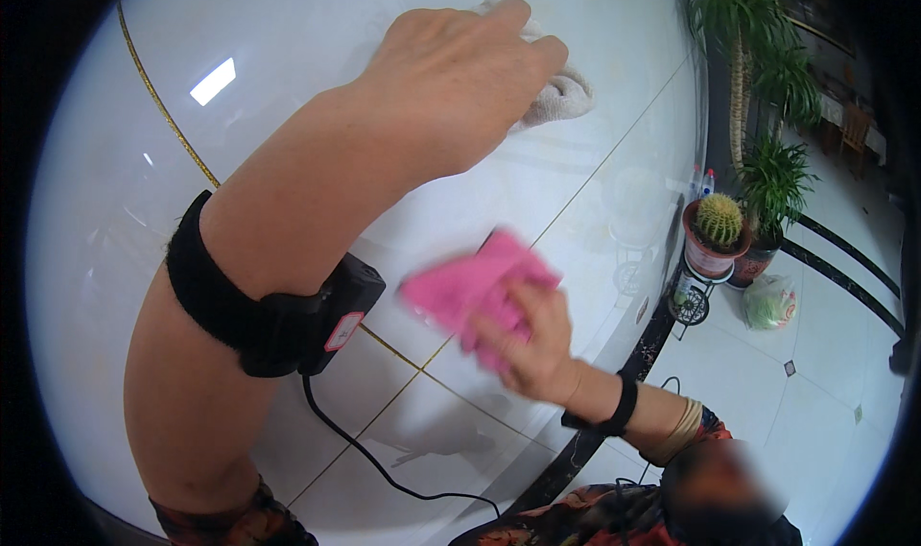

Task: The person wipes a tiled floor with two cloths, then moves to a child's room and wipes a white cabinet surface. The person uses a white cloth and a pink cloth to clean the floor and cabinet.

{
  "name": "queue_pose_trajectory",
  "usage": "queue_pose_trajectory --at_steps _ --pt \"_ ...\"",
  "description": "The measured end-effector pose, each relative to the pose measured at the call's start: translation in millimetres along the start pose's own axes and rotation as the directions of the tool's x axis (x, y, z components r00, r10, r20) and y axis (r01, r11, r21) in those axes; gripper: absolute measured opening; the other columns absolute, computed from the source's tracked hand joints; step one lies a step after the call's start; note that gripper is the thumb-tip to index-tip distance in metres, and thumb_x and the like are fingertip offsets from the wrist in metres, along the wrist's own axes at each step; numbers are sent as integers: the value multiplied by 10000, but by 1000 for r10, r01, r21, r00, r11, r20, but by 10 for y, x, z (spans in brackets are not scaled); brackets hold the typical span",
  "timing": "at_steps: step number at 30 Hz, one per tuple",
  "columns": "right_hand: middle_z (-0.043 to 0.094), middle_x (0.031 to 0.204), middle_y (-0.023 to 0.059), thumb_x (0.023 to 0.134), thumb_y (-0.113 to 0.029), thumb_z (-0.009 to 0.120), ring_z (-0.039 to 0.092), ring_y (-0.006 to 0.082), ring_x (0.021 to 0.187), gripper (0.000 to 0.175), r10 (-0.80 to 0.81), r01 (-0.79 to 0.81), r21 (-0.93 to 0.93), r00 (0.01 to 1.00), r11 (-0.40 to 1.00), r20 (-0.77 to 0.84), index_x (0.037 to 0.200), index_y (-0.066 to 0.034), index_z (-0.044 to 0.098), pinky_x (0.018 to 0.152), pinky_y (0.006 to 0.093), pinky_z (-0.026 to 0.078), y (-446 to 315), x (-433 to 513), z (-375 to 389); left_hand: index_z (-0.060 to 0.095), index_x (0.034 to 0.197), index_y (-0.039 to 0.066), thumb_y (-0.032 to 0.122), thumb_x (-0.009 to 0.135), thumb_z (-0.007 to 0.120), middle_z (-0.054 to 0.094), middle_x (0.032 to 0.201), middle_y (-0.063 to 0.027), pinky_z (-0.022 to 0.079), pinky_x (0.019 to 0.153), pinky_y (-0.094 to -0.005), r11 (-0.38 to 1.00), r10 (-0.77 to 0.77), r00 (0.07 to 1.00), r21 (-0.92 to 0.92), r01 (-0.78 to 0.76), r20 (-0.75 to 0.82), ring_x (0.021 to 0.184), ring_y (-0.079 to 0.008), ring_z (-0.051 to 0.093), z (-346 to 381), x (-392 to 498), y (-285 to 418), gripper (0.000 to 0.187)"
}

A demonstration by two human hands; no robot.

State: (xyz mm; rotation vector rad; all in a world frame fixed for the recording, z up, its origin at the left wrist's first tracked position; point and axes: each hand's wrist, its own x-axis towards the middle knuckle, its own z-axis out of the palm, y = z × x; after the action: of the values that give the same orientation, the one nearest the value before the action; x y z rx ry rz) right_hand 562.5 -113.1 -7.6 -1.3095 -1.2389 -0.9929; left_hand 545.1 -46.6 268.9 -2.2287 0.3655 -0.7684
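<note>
At the top, my left hand (460, 78) presses a bunched off-white cloth (561, 100) against a glossy white tiled wall (288, 35). Its fingertips are hidden behind the knuckles. A folded pink cloth (496, 272) is gripped in my right hand (536, 344), lower and further right. Both that hand and its cloth are blurred, and I cannot tell whether the pink cloth touches the tiles. My left forearm wears a black strap (209, 287) with a black box (352, 308) on it. Another black band (622, 406) circles my right wrist.
A black cable (374, 467) hangs from the box across the lower tiles. Beside the dark skirting (561, 467), a potted cactus (719, 222) stands on a metal stand (689, 307). Near it are a tall leafy plant (777, 179) and a plastic bag (770, 305) on the tiled floor (741, 373).
</note>
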Motion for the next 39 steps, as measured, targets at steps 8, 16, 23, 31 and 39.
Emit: queue_pose_trajectory --at_steps 8,16,23,31,39 --pt "631 1172 75 786 -210 660 585 253 926 345 -435 400 270 897 876 78 1124 -247 719 754 423 456 -168 -131 12 629 1207 133 -69 836 580 599 1110 -133 526 798 -430 999 -41 997 -1 41 64 924 -332 661 -2 7 9 425" --pt "555 1229 220 710 -48 636 580 403 1103 523 155 -150 39 958 988 -242 1232 -69 655 963 459 471 1029 494 -93 616 1194 121 -62 819 591 593 1151 -148 535 767 -437 998 -42 998 -34 44 40 907 -334 672 -1 2 -24 419" --pt "619 1131 129 834 -19 574 628 209 962 383 874 -708 523 449 475 -186 1214 0 617 864 338 519 2256 265 -262 607 1205 98 -68 825 581 588 1164 -160 542 774 -444 997 -79 997 -5 79 26 914 -337 675 26 19 -1 416" --pt "614 1208 187 777 -38 623 626 288 1053 491 834 -774 313 502 551 -227 1268 -24 627 927 371 507 2113 672 -263 604 1186 76 -22 856 579 576 1120 -166 537 794 -445 987 -145 989 -70 143 -24 910 -345 663 -244 102 -25 345" --pt "541 1277 256 648 -112 730 573 386 1054 586 -53 51 -96 998 994 -19 1232 -122 673 841 443 483 472 798 -155 597 1142 -18 25 903 569 539 1093 -217 532 837 -422 968 -229 973 -100 230 21 952 -338 643 -489 103 1 244"
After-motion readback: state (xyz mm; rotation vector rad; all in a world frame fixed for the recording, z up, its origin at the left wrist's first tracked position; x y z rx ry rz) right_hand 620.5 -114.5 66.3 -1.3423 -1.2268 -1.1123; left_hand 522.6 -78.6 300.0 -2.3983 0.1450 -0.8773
